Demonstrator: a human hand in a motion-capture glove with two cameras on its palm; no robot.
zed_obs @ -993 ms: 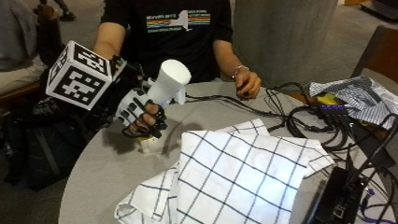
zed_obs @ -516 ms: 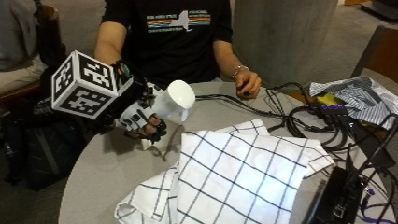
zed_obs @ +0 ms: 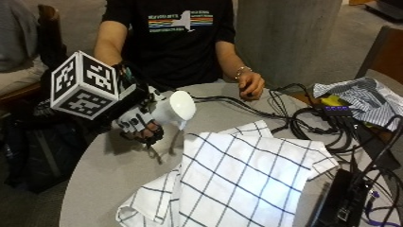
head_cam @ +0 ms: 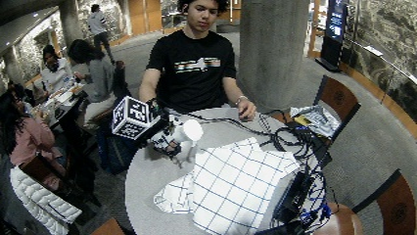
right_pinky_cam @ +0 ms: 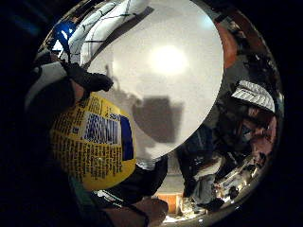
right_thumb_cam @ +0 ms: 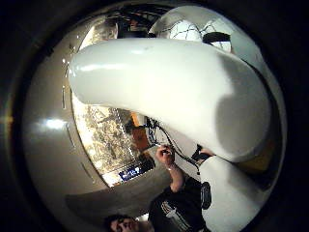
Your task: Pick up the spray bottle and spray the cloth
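Round gray table [zed_obs: 100, 189], checked cloth [zed_obs: 252, 184].

White spray bottle [zed_obs: 174, 108] tilted above checked cloth [zed_obs: 242, 177].

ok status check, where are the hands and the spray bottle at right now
Gloved right hand grips the spray bottle, lifted off the table, tipped toward the checked cloth. Bare left hand rests by the cables. Nothing between bottle and cloth.

Surface [zed_obs: 107, 189]: round, grey — carries everything here.
Black cables [zed_obs: 315, 118]: a tangle along the far right side.
Striped cloth [zed_obs: 362, 97]: crumpled at the right edge, beside the cables.
Black device [zed_obs: 337, 203]: at the near right edge.
Wooden chair [head_cam: 338, 98]: just beyond the striped cloth.
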